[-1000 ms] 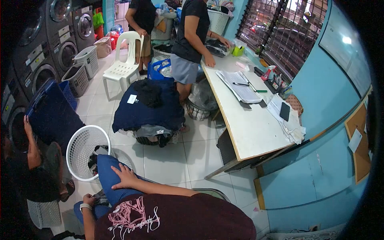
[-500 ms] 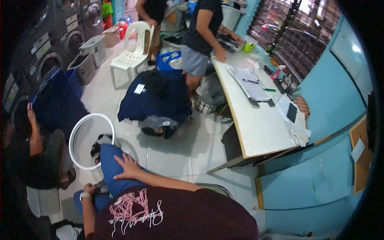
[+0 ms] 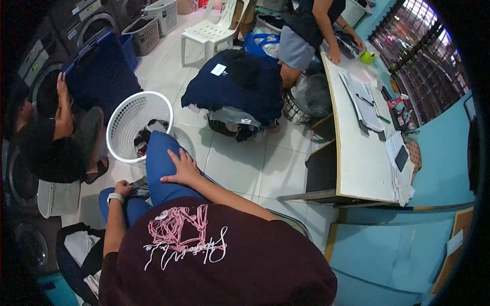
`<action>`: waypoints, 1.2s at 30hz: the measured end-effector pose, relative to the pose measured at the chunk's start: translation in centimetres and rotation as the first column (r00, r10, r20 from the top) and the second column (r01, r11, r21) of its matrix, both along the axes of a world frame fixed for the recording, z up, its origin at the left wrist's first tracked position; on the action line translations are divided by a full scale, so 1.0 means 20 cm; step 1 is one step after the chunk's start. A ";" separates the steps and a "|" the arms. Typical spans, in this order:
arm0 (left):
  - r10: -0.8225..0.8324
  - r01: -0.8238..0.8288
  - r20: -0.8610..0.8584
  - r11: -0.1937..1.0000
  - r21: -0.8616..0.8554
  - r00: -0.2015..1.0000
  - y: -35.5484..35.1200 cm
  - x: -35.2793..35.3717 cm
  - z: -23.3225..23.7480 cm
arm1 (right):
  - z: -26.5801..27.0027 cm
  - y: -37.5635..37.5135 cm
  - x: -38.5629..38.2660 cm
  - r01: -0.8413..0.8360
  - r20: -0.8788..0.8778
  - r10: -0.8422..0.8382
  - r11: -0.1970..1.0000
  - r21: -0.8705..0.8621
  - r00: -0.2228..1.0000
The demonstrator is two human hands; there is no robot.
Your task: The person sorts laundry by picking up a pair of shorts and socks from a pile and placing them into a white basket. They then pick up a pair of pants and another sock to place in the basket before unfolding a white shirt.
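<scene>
My right hand (image 3: 185, 169) rests flat on my blue-trousered knee (image 3: 163, 158), its fingers apart. Lower on the left, my left hand (image 3: 123, 189), with a light band at the wrist, is closed on a small dark grey cloth (image 3: 139, 187). Just beyond my knee stands a white round basket (image 3: 117, 127) with black and white clothes (image 3: 149, 133) inside.
A navy clothes pile (image 3: 235, 84) stands ahead. At left, a crouching person's hand (image 3: 62, 84) touches a dark blue panel (image 3: 99, 71). Another person stands at the white table (image 3: 357, 153). A white chair (image 3: 214, 31) is behind. Dark and white laundry (image 3: 80, 245) lies lower left.
The view has shifted, so the basket, pile and table appear higher and farther right. More laundry shows at lower left. My right hand is still on my knee, my left hand still on the cloth.
</scene>
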State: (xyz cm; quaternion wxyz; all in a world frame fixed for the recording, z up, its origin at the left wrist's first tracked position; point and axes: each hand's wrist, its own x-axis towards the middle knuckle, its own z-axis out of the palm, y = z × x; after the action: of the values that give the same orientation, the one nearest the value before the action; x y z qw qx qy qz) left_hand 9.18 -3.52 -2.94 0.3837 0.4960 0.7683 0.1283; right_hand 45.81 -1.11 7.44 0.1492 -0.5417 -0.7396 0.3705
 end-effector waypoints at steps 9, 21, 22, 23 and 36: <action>-0.051 0.052 -0.064 0.999 0.007 0.997 0.00 -0.02 -0.01 | -0.02 0.00 0.00 -0.003 0.021 0.002 1.000 0.031 1.000; -0.157 0.162 -0.101 0.986 0.046 0.982 0.03 0.03 -0.02 | -0.04 -0.01 -0.02 0.000 -0.001 0.000 0.998 0.064 1.000; -0.132 0.136 -0.062 0.989 0.059 0.989 0.04 0.02 -0.05 | -0.04 -0.01 -0.02 0.004 0.001 -0.004 0.998 0.056 1.000; -0.107 0.108 -0.021 0.992 0.072 0.994 0.03 0.02 -0.09 | -0.03 -0.01 -0.02 0.000 0.009 -0.001 0.999 0.039 1.000; -0.111 0.112 -0.042 0.994 0.021 0.993 0.01 0.10 0.03 | -0.03 -0.01 -0.01 -0.017 0.015 0.016 1.000 0.027 1.000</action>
State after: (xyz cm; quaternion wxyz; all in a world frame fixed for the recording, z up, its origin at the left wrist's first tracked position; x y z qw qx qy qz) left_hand 11.13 -3.35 -2.44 0.3688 0.5450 0.7456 0.1055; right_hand 45.56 -1.22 6.93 0.1481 -0.5362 -0.7500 0.3578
